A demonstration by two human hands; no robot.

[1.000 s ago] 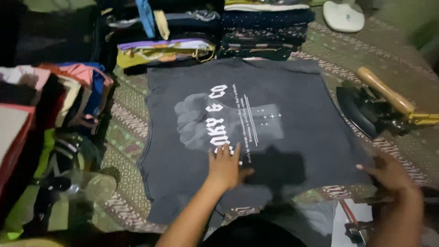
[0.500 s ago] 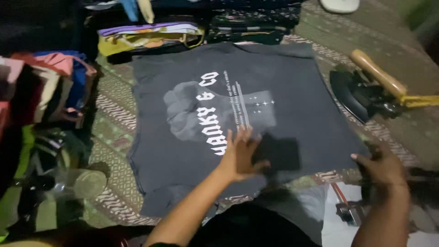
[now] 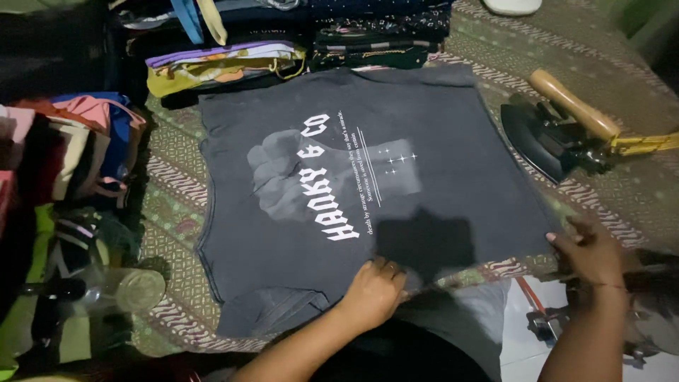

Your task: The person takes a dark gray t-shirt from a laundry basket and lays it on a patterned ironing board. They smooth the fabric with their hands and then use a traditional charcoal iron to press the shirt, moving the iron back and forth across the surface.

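— what was in the shot?

— a dark grey t-shirt (image 3: 368,191) lay flat, print side up, on a patterned mat (image 3: 177,155). the left hand (image 3: 373,291) pressed down on its near hem, fingers (image 3: 385,269) spread and flat, gripping nothing. the right hand (image 3: 590,253) sat at the shirt's near right corner, fingers curled at the edge; whether they pinched the cloth, i could not tell.

— and around it?

— an old iron with a wooden handle (image 3: 559,131) rested on the mat just right of the shirt, apart from it. folded clothes (image 3: 226,64) were stacked beyond the far edge, more piled at the left.

— how should that smoothing go, in your view?

— palms flat, stroking outward from the middle, and corners pulled square so no crease is trapped, i'd judge.
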